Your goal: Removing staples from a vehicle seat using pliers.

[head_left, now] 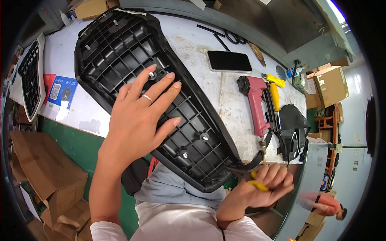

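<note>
A large black ribbed plastic seat base (120, 44) lies upside down on the worktable (225, 100), its near end overhanging the table edge. My left hand (140, 116) presses flat on its ribbed underside, fingers spread, a ring on one finger. My right hand (263, 186) is at the base's near tip, closed on a yellow-handled tool (257, 184) whose dark jaws meet the black cover edge (251, 162) there. Metal studs (204, 137) stick up from the base.
A pink staple gun (256, 104), a yellow-handled tool (274, 94) and a black phone (229, 61) lie on the table to the right. Another black ribbed part (30, 78) sits far left. Cardboard boxes (48, 168) stand on the floor at left.
</note>
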`<state>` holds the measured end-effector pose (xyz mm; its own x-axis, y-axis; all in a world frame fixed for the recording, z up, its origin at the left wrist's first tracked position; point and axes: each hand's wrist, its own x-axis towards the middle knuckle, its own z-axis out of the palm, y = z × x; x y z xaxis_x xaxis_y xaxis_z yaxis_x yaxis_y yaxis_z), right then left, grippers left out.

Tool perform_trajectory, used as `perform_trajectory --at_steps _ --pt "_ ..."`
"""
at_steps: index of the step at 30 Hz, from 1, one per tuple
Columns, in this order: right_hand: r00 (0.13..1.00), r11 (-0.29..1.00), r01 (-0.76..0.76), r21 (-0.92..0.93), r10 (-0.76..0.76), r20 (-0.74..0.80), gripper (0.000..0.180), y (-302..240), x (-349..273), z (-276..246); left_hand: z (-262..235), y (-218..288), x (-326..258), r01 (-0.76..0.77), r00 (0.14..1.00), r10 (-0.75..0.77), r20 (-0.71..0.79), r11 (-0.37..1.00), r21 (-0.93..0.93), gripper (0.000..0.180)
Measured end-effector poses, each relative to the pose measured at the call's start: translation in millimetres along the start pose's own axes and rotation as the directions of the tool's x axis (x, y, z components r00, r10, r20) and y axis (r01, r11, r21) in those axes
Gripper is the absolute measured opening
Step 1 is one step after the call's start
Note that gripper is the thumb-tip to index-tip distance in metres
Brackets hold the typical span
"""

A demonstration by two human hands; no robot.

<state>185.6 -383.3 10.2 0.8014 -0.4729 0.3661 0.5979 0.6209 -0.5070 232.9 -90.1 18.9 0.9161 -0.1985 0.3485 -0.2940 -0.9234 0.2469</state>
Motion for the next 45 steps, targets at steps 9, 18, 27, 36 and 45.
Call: perform_trajectory --at_steps 9,18,27,36,45 --pt "0.986 0.885 -0.167 0.435 0.156 0.061 0.022 -36.2 11.5 34.9 1.4 5.4 1.1 -0.017 1.000 0.017 0.023 1.000 -0.006 0.060" --pt "0.935 0.994 0.004 0.112 -0.043 0.352 0.042 8.4 -140.1 15.0 0.9 4.5 2.2 -0.038 0.999 0.038 -0.013 0.999 0.008 0.059" --pt "0.956 0.893 0.251 -0.373 -0.168 0.242 0.046 2.3 -25.7 24.6 2.7 2.8 -3.5 -0.010 1.000 0.010 -0.013 1.000 -0.006 0.059" --pt "0.982 0.852 0.173 -0.493 -0.109 0.157 0.038 8.1 -28.4 27.4 4.4 -0.6 -4.8 -0.012 1.000 0.011 -0.014 1.000 -0.009 0.060" --pt "0.979 0.976 -0.167 0.138 0.180 -0.091 0.028 -0.3 1.3 1.9 -8.7 -2.1 -3.7 -0.030 0.999 0.030 0.023 0.999 0.021 0.062"
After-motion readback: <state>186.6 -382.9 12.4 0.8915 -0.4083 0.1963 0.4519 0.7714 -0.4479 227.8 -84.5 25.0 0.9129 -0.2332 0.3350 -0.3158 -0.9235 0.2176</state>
